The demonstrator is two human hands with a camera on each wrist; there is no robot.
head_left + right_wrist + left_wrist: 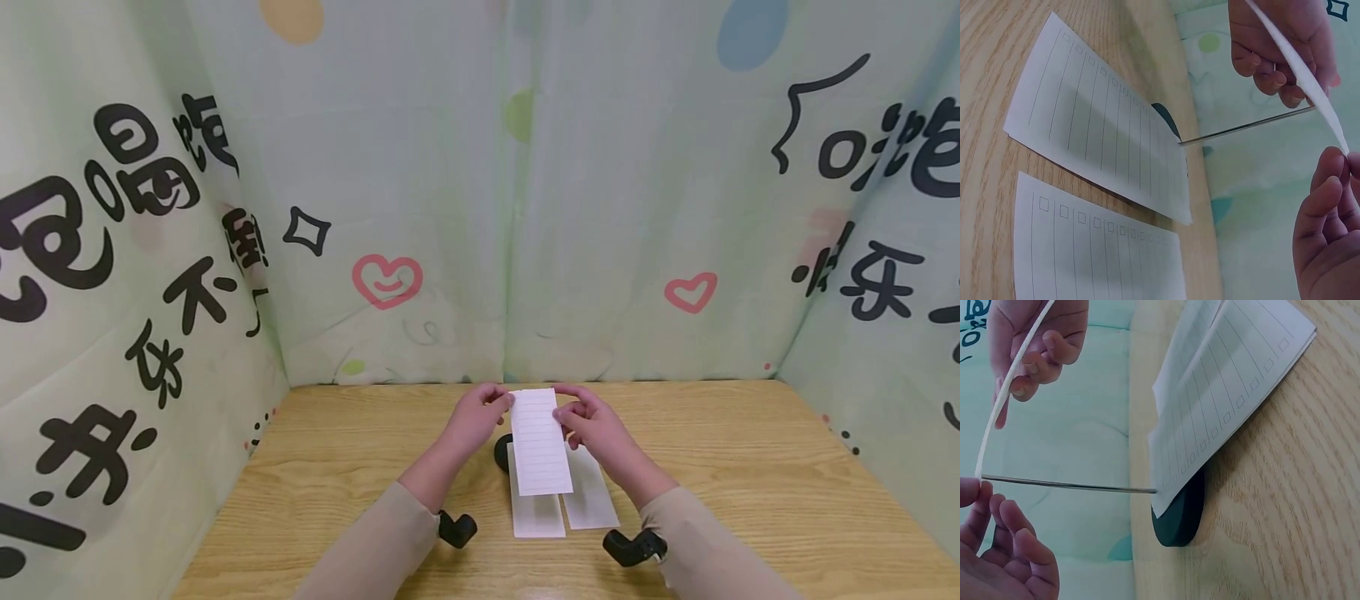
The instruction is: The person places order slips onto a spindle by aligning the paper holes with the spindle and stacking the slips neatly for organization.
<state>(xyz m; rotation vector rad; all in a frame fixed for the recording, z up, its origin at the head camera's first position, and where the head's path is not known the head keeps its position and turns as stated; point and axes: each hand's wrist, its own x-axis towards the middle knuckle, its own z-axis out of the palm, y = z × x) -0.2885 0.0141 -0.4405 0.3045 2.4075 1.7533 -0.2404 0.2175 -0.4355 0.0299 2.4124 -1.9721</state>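
Both hands hold up a narrow lined paper slip (542, 446) by its upper part. My left hand (477, 415) pinches the top left corner between thumb and fingers. At the right edge, my right hand (590, 421) grips it with the thumb, index finger stretched along the top. Below stands a paper spike with a black round base (1185, 515) and a thin metal rod (1072, 485). The rod's tip meets the held slip close to my left fingertips. Lined slips (1222, 394) with small checkboxes lie over the base, the rod rising at their far end.
Another lined slip or small stack (596, 496) lies on the wooden table (360, 467), right of the slips at the spike. A printed curtain (450, 192) closes off the back and both sides. Dark wrist mounts (636, 547) sit at both sleeves.
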